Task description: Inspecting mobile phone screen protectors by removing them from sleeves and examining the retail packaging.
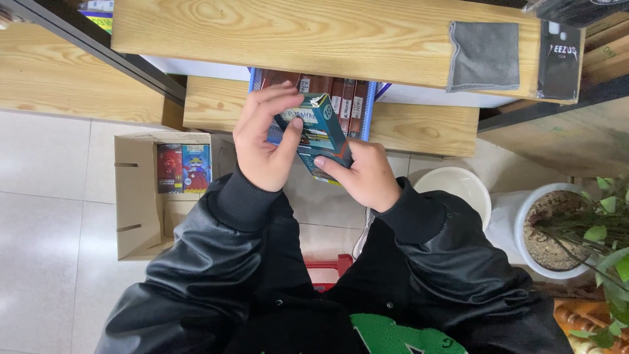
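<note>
My left hand (264, 141) and my right hand (365, 174) both grip a small stack of teal boxes (321, 134) held in front of a wooden shelf (419, 128). The left hand's fingers curl over the stack's top and left side. From below, the right hand's thumb presses the lower right corner. Just behind the stack, a blue tray (368, 105) on the shelf holds a row of dark red boxes (344, 98) standing on edge. Black jacket sleeves cover both arms.
An open cardboard box (134, 196) with red and blue packs (183, 168) sits on the tiled floor at left. A grey cloth (483, 56) and a black pack (559, 60) lie on the upper shelf. A white bucket (458, 187) and potted plant (557, 229) stand at right.
</note>
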